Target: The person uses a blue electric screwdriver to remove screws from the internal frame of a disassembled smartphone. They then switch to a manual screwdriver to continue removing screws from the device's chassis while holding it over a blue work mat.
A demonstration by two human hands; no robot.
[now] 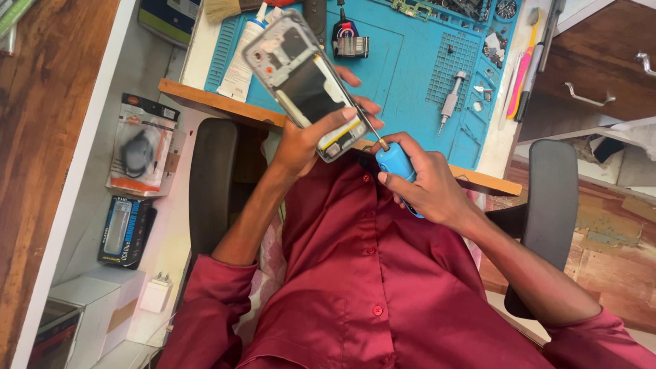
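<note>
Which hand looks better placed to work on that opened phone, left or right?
Probably the right hand: it grips the blue screwdriver, whose tip already meets the opened phone. The left hand is taken up holding the phone steady.

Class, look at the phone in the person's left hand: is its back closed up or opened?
Opened: the phone shows bare frame and inner parts, no back cover.

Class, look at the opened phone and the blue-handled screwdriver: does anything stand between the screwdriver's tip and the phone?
Nothing visible does. The left hand holds the opened phone, and the blue-handled screwdriver in the right hand has its shaft running straight to the phone's lower edge.
</note>
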